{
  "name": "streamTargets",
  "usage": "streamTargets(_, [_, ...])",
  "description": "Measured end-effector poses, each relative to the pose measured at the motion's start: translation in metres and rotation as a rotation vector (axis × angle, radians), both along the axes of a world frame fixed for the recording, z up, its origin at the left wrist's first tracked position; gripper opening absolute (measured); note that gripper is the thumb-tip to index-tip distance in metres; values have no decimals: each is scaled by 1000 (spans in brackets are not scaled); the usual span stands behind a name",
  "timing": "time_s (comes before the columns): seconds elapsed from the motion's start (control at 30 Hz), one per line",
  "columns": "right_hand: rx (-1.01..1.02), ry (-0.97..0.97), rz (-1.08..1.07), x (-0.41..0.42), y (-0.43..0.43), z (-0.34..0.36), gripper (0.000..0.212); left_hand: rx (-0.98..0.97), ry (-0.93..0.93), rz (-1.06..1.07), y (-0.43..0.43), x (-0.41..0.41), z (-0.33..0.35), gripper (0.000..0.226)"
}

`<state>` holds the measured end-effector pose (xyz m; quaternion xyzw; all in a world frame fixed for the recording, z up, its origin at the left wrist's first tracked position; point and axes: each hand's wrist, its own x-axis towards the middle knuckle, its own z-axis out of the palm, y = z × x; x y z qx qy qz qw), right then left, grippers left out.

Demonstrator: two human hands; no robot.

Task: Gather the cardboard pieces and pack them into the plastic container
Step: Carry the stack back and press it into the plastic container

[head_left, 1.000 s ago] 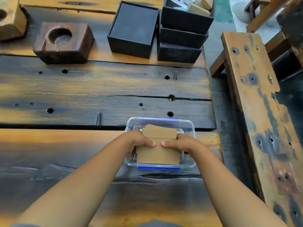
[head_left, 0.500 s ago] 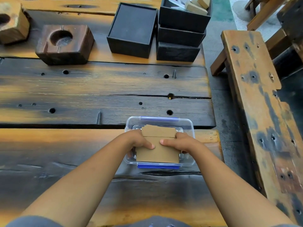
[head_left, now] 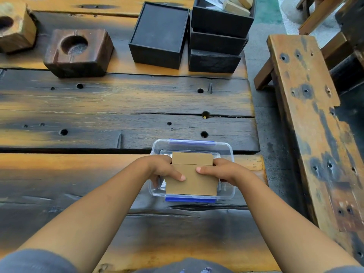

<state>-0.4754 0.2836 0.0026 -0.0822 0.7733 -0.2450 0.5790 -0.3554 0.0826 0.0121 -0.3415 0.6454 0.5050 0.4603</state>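
A clear plastic container (head_left: 226, 152) with blue clips sits on the wooden table near its right end. A stack of brown cardboard pieces (head_left: 194, 184) rests in its opening, the top sheets flat and square to the rim. My left hand (head_left: 163, 170) grips the stack's left side with the thumb laid on top. My right hand (head_left: 220, 171) grips the right side, its thumb also on top. The fingers of both hands are hidden under the stack, inside the container.
Three stacked black boxes (head_left: 216, 44) and one single black box (head_left: 159, 36) stand at the table's back; the top one holds more cardboard bits. Two wooden blocks with round hollows (head_left: 76, 52) sit at the back left. A worn wooden bench (head_left: 315, 125) runs along the right.
The cardboard stack has been squared up and sits a little lower in the container. Both hands stay on its sides.
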Motion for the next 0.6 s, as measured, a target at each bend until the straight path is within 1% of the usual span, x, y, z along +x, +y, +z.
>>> streamTargets(0.03, [-6, -16, 2, -1, 0, -1, 64, 9, -3, -17, -1, 1, 0, 71])
streamTargets(0.1, [3, -21, 8, -2, 0, -3, 68, 6, -10, -58, 0, 0, -1, 73])
streamTargets(0.17, [34, 17, 29, -2, -1, -4, 74, -42, -3, -100, 4, -2, -1, 77])
streamTargets(0.23, [70, 19, 54, -4, -2, -3, 75, -106, 11, -136, 8, -3, -2, 82])
streamTargets(0.33, [123, -91, 115, -7, -5, 1, 68, -123, 8, -166, 10, -5, -3, 85])
streamTargets(0.4, [163, -122, 130, -9, -7, 3, 70, -108, -15, -189, 8, -7, -3, 84])
streamTargets(0.6, [201, -43, 168, -5, -10, -1, 74, -137, -22, -240, 5, -9, -5, 87])
